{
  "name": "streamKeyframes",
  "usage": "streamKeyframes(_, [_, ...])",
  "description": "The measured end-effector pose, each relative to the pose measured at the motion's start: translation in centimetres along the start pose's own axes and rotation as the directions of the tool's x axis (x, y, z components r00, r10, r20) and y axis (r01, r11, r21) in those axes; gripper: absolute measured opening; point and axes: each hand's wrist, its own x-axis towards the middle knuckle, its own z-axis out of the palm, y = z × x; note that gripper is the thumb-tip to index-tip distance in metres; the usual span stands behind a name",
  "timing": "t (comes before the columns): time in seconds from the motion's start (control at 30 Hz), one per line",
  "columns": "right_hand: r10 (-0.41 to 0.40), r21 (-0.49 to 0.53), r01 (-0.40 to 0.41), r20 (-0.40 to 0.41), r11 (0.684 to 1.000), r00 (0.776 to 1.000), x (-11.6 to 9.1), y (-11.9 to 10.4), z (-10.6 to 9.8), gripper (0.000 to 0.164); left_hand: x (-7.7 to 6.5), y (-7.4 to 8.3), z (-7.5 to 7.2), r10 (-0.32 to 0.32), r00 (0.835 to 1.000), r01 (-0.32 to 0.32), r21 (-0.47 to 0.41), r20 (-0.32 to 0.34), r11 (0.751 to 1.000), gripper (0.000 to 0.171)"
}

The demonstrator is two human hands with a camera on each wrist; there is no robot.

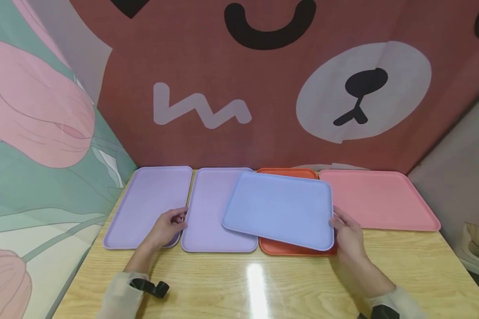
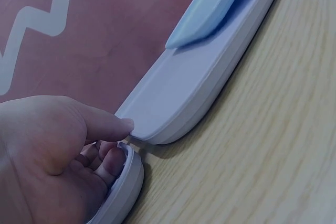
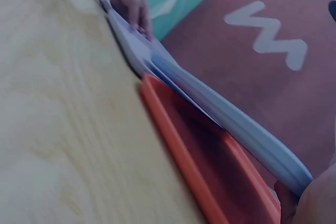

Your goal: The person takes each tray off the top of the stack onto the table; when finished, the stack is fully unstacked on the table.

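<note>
Right now your right hand (image 1: 349,235) is gripping the near right corner of the flat blue plastic tray (image 1: 279,208), fingers curled round its rim, and you are holding it tilted and skewed above the row, its left end lying over the second lilac rectangular plastic tray (image 1: 211,212) and its right part covering most of the orange-red plastic tray (image 1: 293,249) beneath it. In the right wrist view the blue tray (image 3: 236,124) is riding clear above the orange-red tray (image 3: 184,145) at that end, with your hand (image 3: 310,203) pinching the corner at the lower right of the frame. Your left hand (image 1: 165,228) is resting at the seam between the first lilac rectangular plastic tray (image 1: 147,204) and the second, fingertips curled over the first tray's near right rim (image 2: 126,182) and the thumb (image 2: 105,124) touching the edge of the second (image 2: 184,93). Further right, the salmon-pink plastic tray (image 1: 379,199) is lying flat, just beside the orange-red one. All the trays are sitting on the pale wooden tabletop (image 1: 263,283), backed by the red cartoon bear backdrop (image 1: 263,88).
</note>
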Motion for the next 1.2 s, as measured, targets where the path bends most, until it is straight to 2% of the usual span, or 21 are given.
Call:
streamKeyframes(0.2, [-0.006, 0.004, 0.006, -0.008, 1.000, 1.000, 1.2, -0.8, -2.4, 0.052, 0.0, -0.2, -0.1, -0.002, 1.000, 0.002, 0.001, -0.005, 1.000, 0.047])
streamKeyframes(0.33, [0.003, -0.032, -0.002, 0.040, 0.999, 0.999, 2.0, -1.1, -4.6, 0.055, -0.2, -0.1, -0.1, 0.000, 1.000, 0.000, -0.016, -0.005, 1.000, 0.047])
streamKeyframes(0.43, [-0.020, -0.016, 0.022, 0.120, 1.000, 0.993, 2.6, -1.5, -6.8, 0.052, -0.4, 0.0, -0.1, 0.005, 1.000, -0.005, -0.026, 0.000, 1.000, 0.048])
streamKeyframes(0.6, [-0.078, 0.104, 0.053, 0.249, 0.993, 0.965, 3.7, -2.2, -11.2, 0.033, -0.4, -0.1, -0.1, 0.010, 1.000, -0.010, -0.032, 0.003, 0.999, 0.048])
streamKeyframes(0.8, [-0.116, 0.171, 0.056, 0.368, 0.984, 0.922, 5.1, -2.7, -16.7, 0.042, -0.4, -0.4, -0.2, 0.007, 1.000, -0.007, -0.018, 0.003, 1.000, 0.048])
streamKeyframes(1.0, [-0.105, 0.167, 0.030, 0.463, 0.986, 0.880, 6.3, -2.9, -21.5, 0.048, -0.5, -0.4, -0.4, -0.003, 1.000, 0.003, -0.010, 0.001, 1.000, 0.048])
streamKeyframes(1.13, [-0.118, 0.166, 0.044, 0.470, 0.985, 0.875, 7.0, -2.7, -24.0, 0.051, -0.6, -0.3, -0.3, -0.007, 1.000, 0.007, -0.005, -0.005, 1.000, 0.047])
streamKeyframes(1.2, [-0.112, 0.160, 0.043, 0.451, 0.986, 0.885, 7.2, -2.5, -25.2, 0.050, -0.6, -0.2, -0.3, -0.010, 1.000, 0.010, -0.002, -0.009, 1.000, 0.047])
